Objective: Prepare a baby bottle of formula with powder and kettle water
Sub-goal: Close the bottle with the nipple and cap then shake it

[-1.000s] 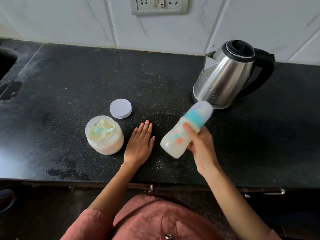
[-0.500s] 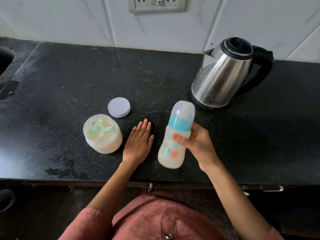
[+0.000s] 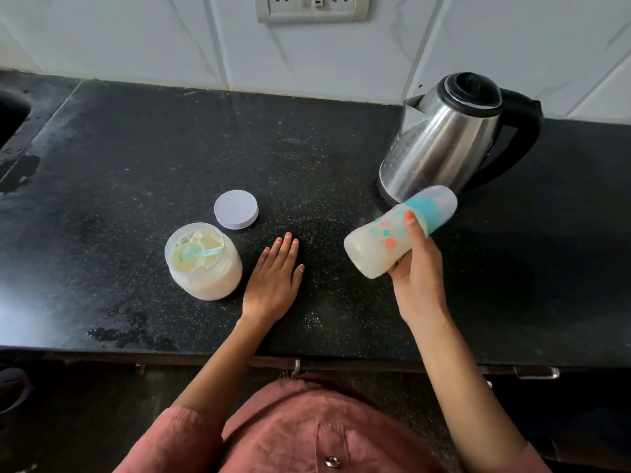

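Right hand: my right hand (image 3: 418,281) is clamped around the baby bottle (image 3: 396,235), fingers wrapped over its middle, off the countertop (image 3: 136,158).
Bottle: tilted nearly on its side, capped end toward the kettle (image 3: 444,138), base toward me; pale milky liquid fills the body, and a teal collar sits under a translucent cap.
Left hand: my left hand (image 3: 273,278) lies flat and spread on the counter, holding nothing, just beside the powder jar (image 3: 203,262).
Powder jar: open, filled with cream-coloured powder, a teal scoop (image 3: 196,252) resting in it.
Jar lid (image 3: 236,209): lying flat behind the jar, apart from it.
Kettle: steel, upright, black lid shut, contents hidden.
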A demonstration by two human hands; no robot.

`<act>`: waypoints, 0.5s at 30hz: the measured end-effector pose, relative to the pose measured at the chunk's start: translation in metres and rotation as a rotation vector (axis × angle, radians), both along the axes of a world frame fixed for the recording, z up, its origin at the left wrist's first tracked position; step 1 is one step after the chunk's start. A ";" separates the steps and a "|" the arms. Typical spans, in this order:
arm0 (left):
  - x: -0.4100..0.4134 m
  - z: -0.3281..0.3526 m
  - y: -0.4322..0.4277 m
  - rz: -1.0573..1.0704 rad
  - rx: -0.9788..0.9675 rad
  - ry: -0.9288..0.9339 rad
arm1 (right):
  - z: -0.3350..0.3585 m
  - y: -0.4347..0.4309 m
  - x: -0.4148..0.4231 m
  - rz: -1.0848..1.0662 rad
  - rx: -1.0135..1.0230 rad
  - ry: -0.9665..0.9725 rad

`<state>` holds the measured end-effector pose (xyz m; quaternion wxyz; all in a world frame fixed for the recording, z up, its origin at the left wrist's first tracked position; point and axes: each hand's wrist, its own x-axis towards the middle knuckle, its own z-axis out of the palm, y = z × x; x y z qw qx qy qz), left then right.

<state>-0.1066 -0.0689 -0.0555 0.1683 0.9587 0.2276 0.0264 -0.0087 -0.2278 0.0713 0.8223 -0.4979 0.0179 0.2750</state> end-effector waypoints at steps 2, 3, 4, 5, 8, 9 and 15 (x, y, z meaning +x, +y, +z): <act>0.000 -0.001 0.000 0.003 0.006 0.002 | -0.002 0.002 -0.005 0.043 -0.038 -0.027; 0.000 0.000 0.000 0.009 0.002 0.004 | -0.004 0.002 -0.010 0.134 -0.109 -0.087; 0.000 0.000 0.001 0.011 -0.014 0.014 | -0.005 0.001 -0.015 0.242 -0.191 -0.166; 0.001 0.001 0.001 0.014 -0.033 0.018 | -0.005 -0.001 -0.019 0.323 -0.256 -0.240; 0.000 0.003 0.000 0.018 -0.033 0.012 | -0.003 0.000 -0.011 0.256 -0.201 -0.216; 0.000 0.002 0.001 0.013 -0.025 0.007 | 0.000 0.002 -0.006 0.157 -0.119 -0.115; 0.000 -0.002 0.001 0.007 -0.001 0.007 | -0.001 0.004 -0.017 0.229 -0.217 -0.132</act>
